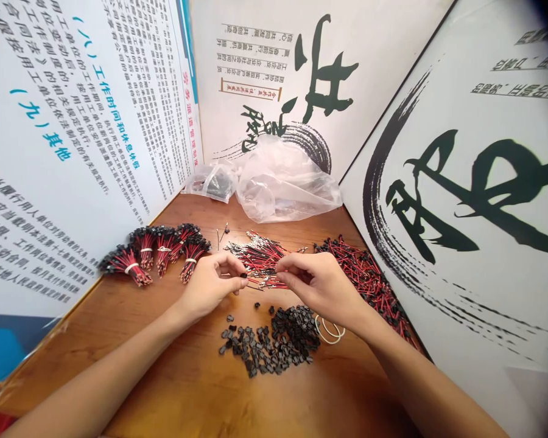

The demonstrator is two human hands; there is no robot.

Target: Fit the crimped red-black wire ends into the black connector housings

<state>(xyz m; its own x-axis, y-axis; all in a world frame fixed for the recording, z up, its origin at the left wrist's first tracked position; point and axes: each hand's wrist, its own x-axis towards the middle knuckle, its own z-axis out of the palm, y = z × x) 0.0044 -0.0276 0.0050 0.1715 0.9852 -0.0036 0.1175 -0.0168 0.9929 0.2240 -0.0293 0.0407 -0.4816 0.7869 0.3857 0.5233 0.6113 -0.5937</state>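
My left hand pinches a small black connector housing between thumb and forefinger. Across from it, my right hand is closed in a pinch at the edge of a pile of red and black wires; its fingertips appear to grip a wire, though the thin end is hard to make out. A short gap separates the two hands. Below them lies a heap of loose black connector housings, several scattered singly at its upper left.
Several banded bundles of red-black wires stand at the left. A long heap of wires with black ends lies along the right wall. White rubber bands rest near my right wrist. Clear plastic bags sit against the back panel.
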